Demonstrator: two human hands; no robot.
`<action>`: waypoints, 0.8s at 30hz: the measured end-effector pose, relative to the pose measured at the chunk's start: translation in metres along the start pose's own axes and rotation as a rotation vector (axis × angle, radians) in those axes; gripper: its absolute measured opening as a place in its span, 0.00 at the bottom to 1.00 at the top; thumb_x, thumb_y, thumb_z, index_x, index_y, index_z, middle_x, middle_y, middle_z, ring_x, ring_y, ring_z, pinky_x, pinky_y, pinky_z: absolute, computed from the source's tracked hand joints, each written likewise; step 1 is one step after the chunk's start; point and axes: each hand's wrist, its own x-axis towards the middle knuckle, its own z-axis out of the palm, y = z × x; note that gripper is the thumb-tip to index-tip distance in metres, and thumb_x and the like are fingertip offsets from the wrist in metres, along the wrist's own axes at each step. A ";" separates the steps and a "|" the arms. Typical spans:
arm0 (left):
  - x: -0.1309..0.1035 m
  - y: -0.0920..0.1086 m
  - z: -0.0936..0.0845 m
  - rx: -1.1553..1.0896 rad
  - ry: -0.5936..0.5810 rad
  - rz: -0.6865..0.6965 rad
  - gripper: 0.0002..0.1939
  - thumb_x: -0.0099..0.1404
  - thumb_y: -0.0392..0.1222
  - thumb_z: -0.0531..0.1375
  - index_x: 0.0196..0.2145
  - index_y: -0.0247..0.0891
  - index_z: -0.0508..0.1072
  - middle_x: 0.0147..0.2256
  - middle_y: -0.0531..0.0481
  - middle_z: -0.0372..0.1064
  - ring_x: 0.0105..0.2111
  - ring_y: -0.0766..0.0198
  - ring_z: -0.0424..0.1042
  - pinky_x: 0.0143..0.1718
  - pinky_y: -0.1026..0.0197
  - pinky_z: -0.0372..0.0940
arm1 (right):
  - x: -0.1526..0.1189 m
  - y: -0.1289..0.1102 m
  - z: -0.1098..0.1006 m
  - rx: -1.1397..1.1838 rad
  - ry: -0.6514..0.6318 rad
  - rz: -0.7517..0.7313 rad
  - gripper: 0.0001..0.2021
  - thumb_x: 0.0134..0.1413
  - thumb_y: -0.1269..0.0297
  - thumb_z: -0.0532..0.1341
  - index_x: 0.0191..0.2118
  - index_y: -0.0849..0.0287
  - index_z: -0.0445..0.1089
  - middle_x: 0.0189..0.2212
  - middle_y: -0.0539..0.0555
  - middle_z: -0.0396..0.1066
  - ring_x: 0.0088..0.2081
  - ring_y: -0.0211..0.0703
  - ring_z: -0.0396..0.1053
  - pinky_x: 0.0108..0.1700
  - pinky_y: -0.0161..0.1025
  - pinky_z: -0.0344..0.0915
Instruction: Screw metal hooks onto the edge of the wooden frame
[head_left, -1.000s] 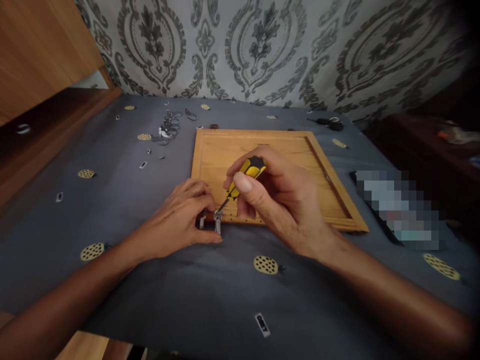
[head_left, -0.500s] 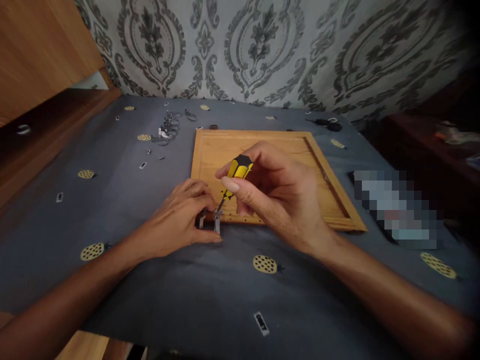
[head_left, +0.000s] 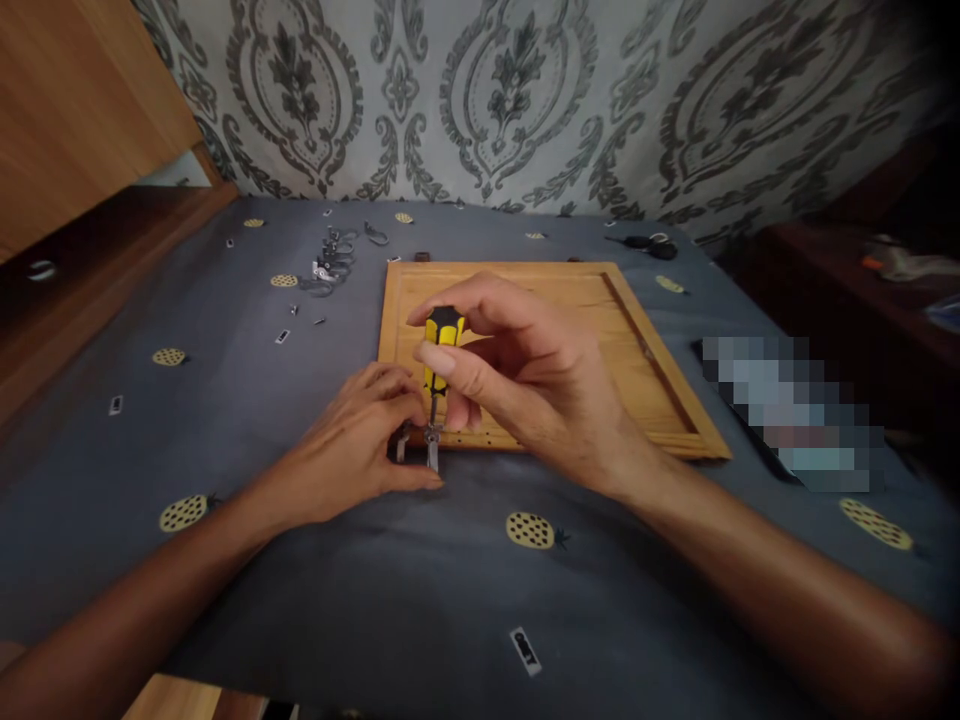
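Observation:
A yellow and black screwdriver [head_left: 444,350] stands nearly upright in my right hand [head_left: 540,390], pinched between thumb and fingers. Its tip meets a metal hinge [head_left: 433,447] at the near left edge of a framed wooden panel [head_left: 525,290]. Around that hinge my left hand [head_left: 367,430] is curled, thumb below it and fingers above, holding it at the panel's edge. Part of the hinge is hidden by the fingers.
Behind on the blue cloth [head_left: 247,560] lie several metal hinges [head_left: 330,262] and small screws [head_left: 294,310]. Dark-handled scissors [head_left: 656,245] are at the back right. A blurred-out flat object [head_left: 787,415] lies right of the panel.
My right hand has shifted left and brought the screwdriver from a slant to nearly upright over the hinge. My left hand keeps its hold, and the view has shifted slightly.

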 end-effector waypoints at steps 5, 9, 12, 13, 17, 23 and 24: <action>0.001 0.002 -0.001 0.002 0.012 -0.004 0.14 0.60 0.50 0.71 0.37 0.40 0.75 0.45 0.48 0.70 0.49 0.49 0.66 0.53 0.45 0.65 | 0.002 -0.001 0.002 0.095 0.039 0.026 0.16 0.57 0.58 0.71 0.35 0.55 0.62 0.28 0.43 0.68 0.19 0.27 0.65 0.18 0.26 0.65; 0.000 0.002 -0.001 0.013 0.012 0.004 0.13 0.61 0.50 0.71 0.37 0.41 0.74 0.46 0.47 0.70 0.51 0.48 0.66 0.54 0.45 0.65 | 0.002 -0.004 0.002 0.115 0.027 0.035 0.17 0.56 0.60 0.72 0.35 0.55 0.61 0.24 0.41 0.65 0.19 0.28 0.64 0.20 0.27 0.66; 0.000 0.001 0.000 0.019 0.007 0.005 0.14 0.62 0.51 0.70 0.38 0.42 0.75 0.46 0.47 0.70 0.53 0.47 0.65 0.57 0.43 0.63 | 0.001 -0.004 -0.001 0.043 0.015 0.008 0.10 0.63 0.61 0.66 0.44 0.56 0.67 0.26 0.42 0.65 0.20 0.28 0.68 0.22 0.27 0.67; 0.000 0.001 0.000 0.017 0.008 0.007 0.14 0.62 0.51 0.70 0.38 0.42 0.75 0.46 0.47 0.70 0.53 0.47 0.65 0.58 0.43 0.62 | 0.000 -0.004 -0.002 0.008 0.007 -0.006 0.08 0.66 0.61 0.64 0.47 0.57 0.68 0.27 0.42 0.65 0.21 0.28 0.69 0.23 0.27 0.68; 0.000 0.001 0.000 0.013 0.008 0.009 0.15 0.61 0.51 0.71 0.39 0.42 0.74 0.45 0.47 0.70 0.52 0.47 0.65 0.58 0.43 0.62 | 0.000 -0.002 -0.003 -0.022 -0.014 -0.025 0.08 0.68 0.62 0.61 0.49 0.57 0.70 0.29 0.44 0.68 0.20 0.27 0.68 0.22 0.27 0.67; 0.000 0.001 0.000 0.012 0.021 0.007 0.15 0.61 0.50 0.72 0.38 0.40 0.75 0.46 0.47 0.70 0.50 0.50 0.65 0.54 0.46 0.64 | 0.000 -0.003 0.000 0.021 0.062 -0.001 0.17 0.57 0.52 0.71 0.37 0.57 0.66 0.33 0.46 0.72 0.19 0.26 0.63 0.18 0.26 0.64; 0.000 0.001 0.000 0.010 0.021 0.005 0.15 0.61 0.50 0.71 0.39 0.40 0.75 0.46 0.47 0.70 0.50 0.49 0.65 0.54 0.45 0.64 | 0.000 -0.004 0.000 0.025 0.067 0.000 0.18 0.56 0.52 0.71 0.35 0.57 0.65 0.32 0.46 0.71 0.19 0.26 0.63 0.18 0.25 0.64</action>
